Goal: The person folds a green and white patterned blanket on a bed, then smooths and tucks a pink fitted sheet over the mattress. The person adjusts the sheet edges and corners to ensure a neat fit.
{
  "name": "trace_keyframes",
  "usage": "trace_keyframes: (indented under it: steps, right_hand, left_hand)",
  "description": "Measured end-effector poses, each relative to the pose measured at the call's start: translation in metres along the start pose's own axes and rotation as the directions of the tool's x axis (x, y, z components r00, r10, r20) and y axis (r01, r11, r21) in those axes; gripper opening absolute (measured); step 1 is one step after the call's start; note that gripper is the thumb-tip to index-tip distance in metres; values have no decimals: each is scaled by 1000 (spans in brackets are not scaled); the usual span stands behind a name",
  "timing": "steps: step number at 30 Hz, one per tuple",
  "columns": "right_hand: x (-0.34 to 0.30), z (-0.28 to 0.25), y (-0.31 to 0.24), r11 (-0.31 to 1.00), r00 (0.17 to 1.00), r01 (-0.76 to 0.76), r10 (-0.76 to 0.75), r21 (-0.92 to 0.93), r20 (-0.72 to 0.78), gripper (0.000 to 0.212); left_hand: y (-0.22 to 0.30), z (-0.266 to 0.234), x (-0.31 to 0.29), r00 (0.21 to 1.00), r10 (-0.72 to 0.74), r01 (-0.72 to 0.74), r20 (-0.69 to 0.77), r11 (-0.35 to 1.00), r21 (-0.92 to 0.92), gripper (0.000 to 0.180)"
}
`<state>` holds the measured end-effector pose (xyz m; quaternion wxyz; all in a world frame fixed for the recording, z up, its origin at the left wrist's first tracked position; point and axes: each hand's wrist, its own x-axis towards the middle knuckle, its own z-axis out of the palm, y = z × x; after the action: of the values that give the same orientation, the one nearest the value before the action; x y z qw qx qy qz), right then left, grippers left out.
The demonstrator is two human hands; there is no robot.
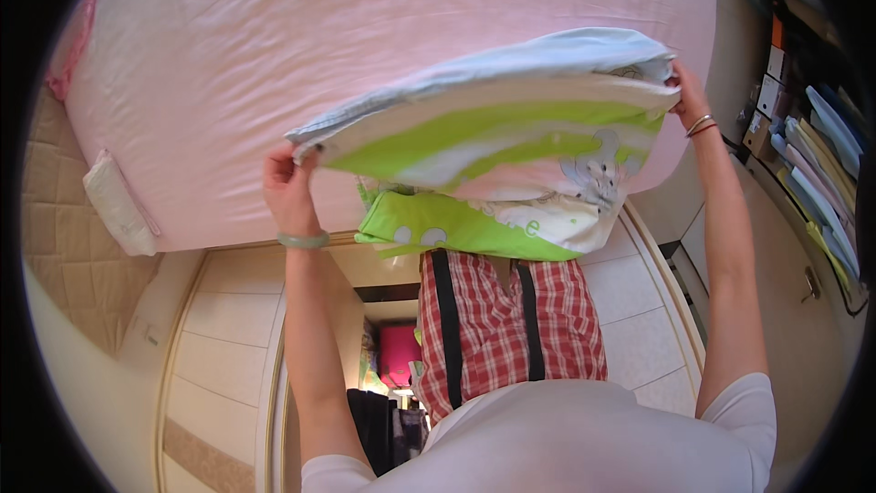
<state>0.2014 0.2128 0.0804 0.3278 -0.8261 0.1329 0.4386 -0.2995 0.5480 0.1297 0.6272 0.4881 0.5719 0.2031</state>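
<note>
Both hands are set wide apart, each pinching one end of the same edge. The left hand [291, 187], left of centre in the frame, clamps one corner of a printed cloth [511, 151]; the right hand [689, 96], toward the upper right, clamps the other.

Position: the cloth spans the centre of the frame, in front of a bed with a pink sheet [365, 36]. Its pale-blue upper edge bows between the grips and appears layered. The lower green-and-white part hangs in a loose fold above the red plaid trousers [566, 319]; whether it touches them cannot be told.

Handling notes (judgement): the left corner sits lower in the frame than the right, so levelling the grips should square the edge. Each pinch should take in all layers, or one may slip out of line. Even outward tension would flatten the bow; the bunched lower fold probably needs shaking straight before any crease is set. Pulling harder on one side would likely skew the fabric.
</note>
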Motion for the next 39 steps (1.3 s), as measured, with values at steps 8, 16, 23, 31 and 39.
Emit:
trace_keyframes:
  steps: [8,16,23,31,39]
  right_hand:
    - [-15,5,-34,981,973,147,-166,123,160,48]
    - [-47,-46,60,748,932,335,-174,-573,319,18]
    - [-65,-42,40,181,840,444,-425,-878,337,10]
    - [-11,36,9,605,785,617,-425,-503,452,10]
    - [19,64,-16,838,863,487,-419,-247,282,19]
  left_hand:
    - [6,24,-7,997,57,-55,60,998,-40,22]
    - [-49,9,-114,409,-720,503,561,691,520,24]
    - [-105,1,-63,757,-499,281,422,831,480,35]
    - [-70,41,22,685,-539,449,490,842,299,40]
    - [-35,13,51,912,-299,391,280,840,-377,34]
